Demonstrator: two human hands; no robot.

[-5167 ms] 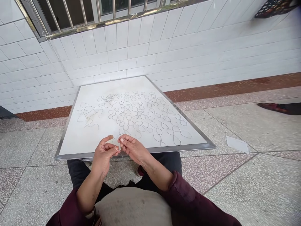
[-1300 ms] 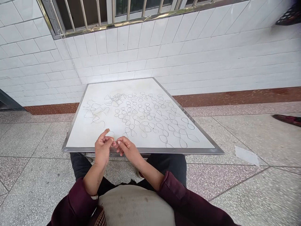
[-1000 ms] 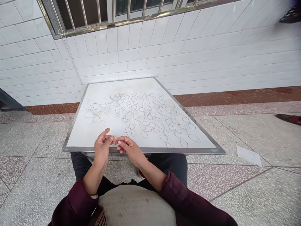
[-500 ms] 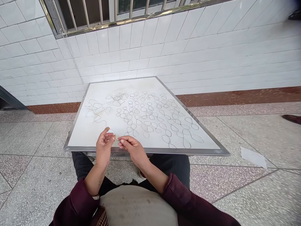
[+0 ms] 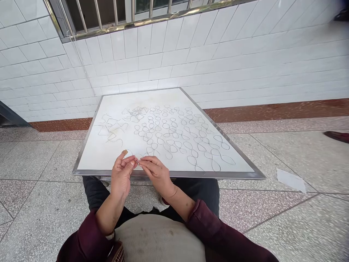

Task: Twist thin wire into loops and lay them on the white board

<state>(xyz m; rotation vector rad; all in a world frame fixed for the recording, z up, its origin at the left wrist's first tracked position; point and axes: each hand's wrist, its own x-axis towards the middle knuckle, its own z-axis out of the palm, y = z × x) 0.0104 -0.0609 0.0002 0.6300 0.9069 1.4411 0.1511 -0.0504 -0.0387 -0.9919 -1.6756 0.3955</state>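
Note:
Above the near edge of a white table (image 5: 103, 160), my left hand (image 5: 122, 173) pinches a thin dark wire (image 5: 130, 150) between thumb and fingers. A tan wrap covers the tip of one of its fingers. Fingertips of my right hand (image 5: 158, 174) are closed on the same wire, almost touching the left fingertips. Part of the wire curves up beyond the fingers; the rest is hidden by them. Farther out on the tabletop lie several wires bent into figure-eight loops (image 5: 193, 152). Loose bent wire pieces (image 5: 113, 127) lie on the left, beside a tangled wire pile (image 5: 137, 112).
The table has a grey metal rim (image 5: 174, 174). Behind it stands a white tiled wall (image 5: 152, 69) with a barred window (image 5: 109, 14). A white paper-like strip (image 5: 291, 180) lies on the speckled floor at right; a dark red shoe (image 5: 336, 136) shows farther right.
My right hand has turned so its fingers lie flatter over the wire, and the fingertips of both hands have come closer together. The wires on the table look unchanged.

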